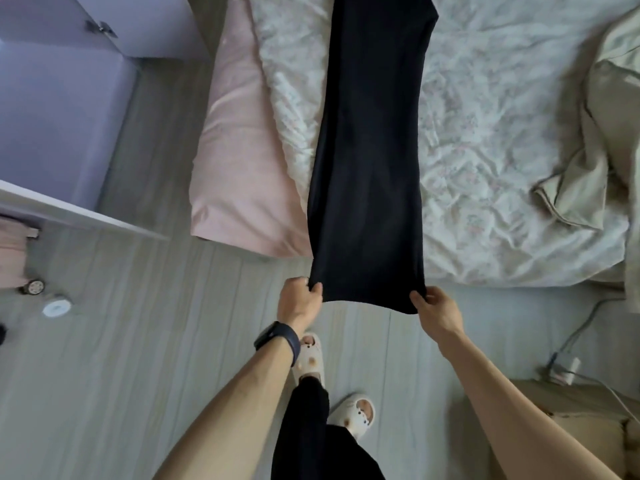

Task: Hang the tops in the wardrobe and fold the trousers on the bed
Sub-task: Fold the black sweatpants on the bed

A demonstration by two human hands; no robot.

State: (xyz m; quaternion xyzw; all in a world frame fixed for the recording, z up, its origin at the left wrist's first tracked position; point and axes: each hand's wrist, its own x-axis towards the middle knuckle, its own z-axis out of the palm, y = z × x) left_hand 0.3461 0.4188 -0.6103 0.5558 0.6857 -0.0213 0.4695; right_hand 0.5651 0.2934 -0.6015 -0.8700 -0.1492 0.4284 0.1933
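Observation:
Dark navy trousers [370, 150] lie stretched lengthwise across the bed [502, 140], their near end hanging past the bed's front edge. My left hand [299, 299] pinches the near left corner of the trousers. The near right corner is gripped by my right hand [434, 311]. The far end of the trousers runs out of view at the top. A beige garment [595, 143] lies crumpled on the bed's right side. The wardrobe [62, 109] stands at the left with its door [79, 211] open.
A pink pillow [242, 161] lies at the bed's left edge. A pink suitcase [14, 258] and a small white round object [55, 308] are on the floor at left. A cardboard box [571, 420], a power adapter [562, 370] and cable sit at lower right. My feet in white clogs [353, 412] stand below.

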